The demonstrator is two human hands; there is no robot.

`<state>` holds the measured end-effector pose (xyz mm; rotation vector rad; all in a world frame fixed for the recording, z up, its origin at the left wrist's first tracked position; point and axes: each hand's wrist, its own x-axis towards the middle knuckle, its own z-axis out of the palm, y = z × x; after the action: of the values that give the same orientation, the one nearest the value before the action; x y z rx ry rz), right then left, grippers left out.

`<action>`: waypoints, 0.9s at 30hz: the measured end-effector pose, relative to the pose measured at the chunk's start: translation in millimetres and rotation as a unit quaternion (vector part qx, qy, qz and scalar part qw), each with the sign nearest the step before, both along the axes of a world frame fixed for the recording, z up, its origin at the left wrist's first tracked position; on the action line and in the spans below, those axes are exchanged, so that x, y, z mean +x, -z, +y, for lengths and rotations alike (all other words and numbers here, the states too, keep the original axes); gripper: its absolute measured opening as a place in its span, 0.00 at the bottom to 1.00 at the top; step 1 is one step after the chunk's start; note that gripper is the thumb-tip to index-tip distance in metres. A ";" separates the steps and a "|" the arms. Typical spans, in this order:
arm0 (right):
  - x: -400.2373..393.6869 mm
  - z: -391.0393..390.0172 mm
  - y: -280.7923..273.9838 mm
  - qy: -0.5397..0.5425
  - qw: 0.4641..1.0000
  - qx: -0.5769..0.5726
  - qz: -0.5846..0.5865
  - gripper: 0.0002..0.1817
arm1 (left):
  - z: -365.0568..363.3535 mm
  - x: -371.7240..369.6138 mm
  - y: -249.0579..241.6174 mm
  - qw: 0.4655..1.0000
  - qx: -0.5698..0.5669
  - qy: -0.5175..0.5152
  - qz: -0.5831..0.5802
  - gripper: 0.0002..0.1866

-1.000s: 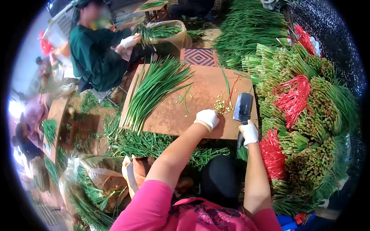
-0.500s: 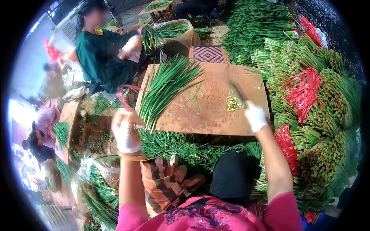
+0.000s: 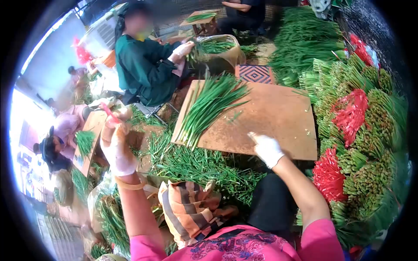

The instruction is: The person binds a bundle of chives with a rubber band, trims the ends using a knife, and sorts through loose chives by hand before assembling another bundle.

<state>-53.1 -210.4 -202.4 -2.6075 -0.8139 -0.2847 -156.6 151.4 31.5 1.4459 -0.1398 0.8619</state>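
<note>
My left hand (image 3: 116, 150), in a white glove, is raised left of the board with its fingers closed on a red plastic strip (image 3: 111, 114). My right hand (image 3: 267, 150), also gloved, is at the front edge of the wooden board (image 3: 278, 113). Its fingers look closed around the knife seen in it half a second ago; the blade is hidden or smeared now. A loose bundle of long green stalks, like garlic chives (image 3: 211, 108), lies across the board's left part, pale ends toward me. A short green leaf piece (image 3: 235, 116) lies beside it.
Bundled stalks (image 3: 374, 143) are piled along the right, with red plastic strips (image 3: 328, 174) on them. Loose greens (image 3: 196, 169) cover the ground before me. A co-worker in dark green (image 3: 143, 69) sits at the far left. A patterned stool top (image 3: 254, 74) stands behind the board.
The chopped bits near my right hand are gone from the board. That hand has come left and toward me. My left hand has moved left and up with the strip. The view has shifted.
</note>
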 end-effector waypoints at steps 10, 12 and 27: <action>5.3 -111.5 -14.2 0.310 0.948 0.019 -0.063 0.27 | -65.7 94.7 -20.7 0.976 0.137 0.126 0.118 0.07; 0.1 -130.9 -9.7 0.345 0.936 0.064 0.024 0.35 | -76.2 129.7 -26.3 0.952 0.283 0.110 0.034 0.06; -13.3 -81.0 -21.8 0.198 0.928 0.207 0.239 0.36 | -126.1 153.3 205.4 0.785 0.271 0.225 0.510 0.11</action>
<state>-66.4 -291.4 -180.6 -2.2645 -0.0445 0.0741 -3.3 25.3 -173.8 2.1181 0.1044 -0.4746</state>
